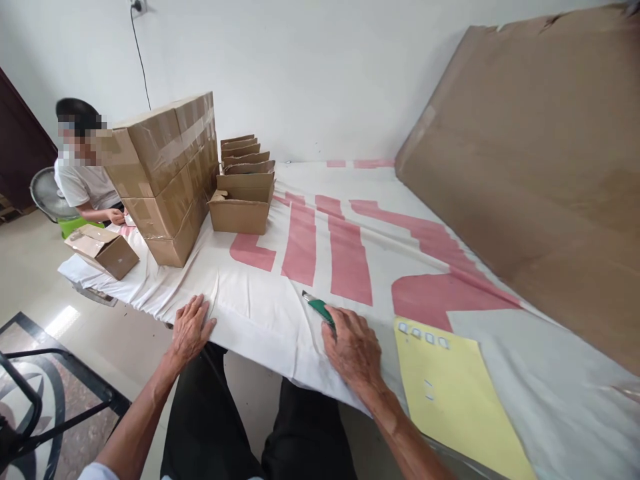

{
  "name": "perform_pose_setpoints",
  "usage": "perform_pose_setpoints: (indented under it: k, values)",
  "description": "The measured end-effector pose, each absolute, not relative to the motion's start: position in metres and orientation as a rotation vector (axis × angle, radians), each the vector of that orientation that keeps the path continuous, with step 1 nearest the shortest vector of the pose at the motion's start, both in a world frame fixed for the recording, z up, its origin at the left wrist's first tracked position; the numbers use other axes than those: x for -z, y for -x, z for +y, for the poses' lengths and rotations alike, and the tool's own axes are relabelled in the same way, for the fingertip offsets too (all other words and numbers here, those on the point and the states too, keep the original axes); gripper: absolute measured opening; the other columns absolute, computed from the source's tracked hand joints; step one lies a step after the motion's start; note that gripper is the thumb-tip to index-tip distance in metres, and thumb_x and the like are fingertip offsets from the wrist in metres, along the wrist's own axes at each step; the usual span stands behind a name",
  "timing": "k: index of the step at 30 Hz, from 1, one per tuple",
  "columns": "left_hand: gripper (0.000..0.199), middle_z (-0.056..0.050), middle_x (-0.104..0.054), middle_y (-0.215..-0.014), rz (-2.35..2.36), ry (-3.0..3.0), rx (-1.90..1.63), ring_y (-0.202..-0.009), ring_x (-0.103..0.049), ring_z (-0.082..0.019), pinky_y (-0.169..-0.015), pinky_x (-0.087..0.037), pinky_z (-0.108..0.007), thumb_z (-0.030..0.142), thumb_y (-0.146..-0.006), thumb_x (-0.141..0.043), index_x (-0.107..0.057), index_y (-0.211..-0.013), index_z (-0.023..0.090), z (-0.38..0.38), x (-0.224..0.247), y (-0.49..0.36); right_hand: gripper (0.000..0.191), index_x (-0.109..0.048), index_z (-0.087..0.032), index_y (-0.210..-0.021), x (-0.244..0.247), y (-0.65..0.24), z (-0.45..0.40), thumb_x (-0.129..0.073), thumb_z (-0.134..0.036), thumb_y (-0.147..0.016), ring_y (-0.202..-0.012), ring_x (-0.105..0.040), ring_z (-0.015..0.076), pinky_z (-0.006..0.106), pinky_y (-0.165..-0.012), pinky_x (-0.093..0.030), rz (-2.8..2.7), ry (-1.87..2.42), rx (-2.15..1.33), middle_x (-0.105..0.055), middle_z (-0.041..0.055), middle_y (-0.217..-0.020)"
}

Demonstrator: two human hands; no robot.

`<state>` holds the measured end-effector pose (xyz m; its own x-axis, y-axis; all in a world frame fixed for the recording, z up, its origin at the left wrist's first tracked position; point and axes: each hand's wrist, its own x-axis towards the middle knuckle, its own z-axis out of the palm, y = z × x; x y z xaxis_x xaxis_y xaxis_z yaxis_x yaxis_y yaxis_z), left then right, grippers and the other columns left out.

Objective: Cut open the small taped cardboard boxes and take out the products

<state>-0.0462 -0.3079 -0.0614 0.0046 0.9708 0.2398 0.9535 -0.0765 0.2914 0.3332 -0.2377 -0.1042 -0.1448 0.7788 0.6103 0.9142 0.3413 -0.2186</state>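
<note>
My left hand (191,327) rests on the front edge of the cloth-covered table, fingers stretched out and nothing in them. Closed around a green utility knife (319,307) is my right hand (353,347), low over the white cloth (260,313). The knife's tip points away from me and to the left; its rear end is hidden under my fingers. Just right of that hand lies a yellow sheet (450,387) with several small pale pieces along its top and a couple of slim marks lower down.
Taped cartons (165,173) stand stacked at the left, beside a row of open boxes (243,207). A smaller box (103,250) sits at the left end, near a seated person (85,180). A large cardboard sheet (540,167) leans on the right. A black metal frame (60,400) stands lower left.
</note>
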Motion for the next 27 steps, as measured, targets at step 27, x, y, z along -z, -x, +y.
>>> perform_pose_setpoints:
  k: [27]
  values:
    - [0.036,-0.015,-0.074,-0.125,2.953,-1.435,-0.623,-0.105,-0.075,-0.031,-0.091,-0.060,-0.042,0.043,-0.099,-0.062,-0.073,-0.124,0.020,-0.324,-0.036,0.231,0.027,-0.066,-0.018,-0.123,0.108,-0.339,-0.239,-0.051,-0.026,-0.102,-0.096,-0.069,0.0306,0.042,-0.082,-0.052,-1.971,1.409,0.323,-0.076,0.0138,-0.111]
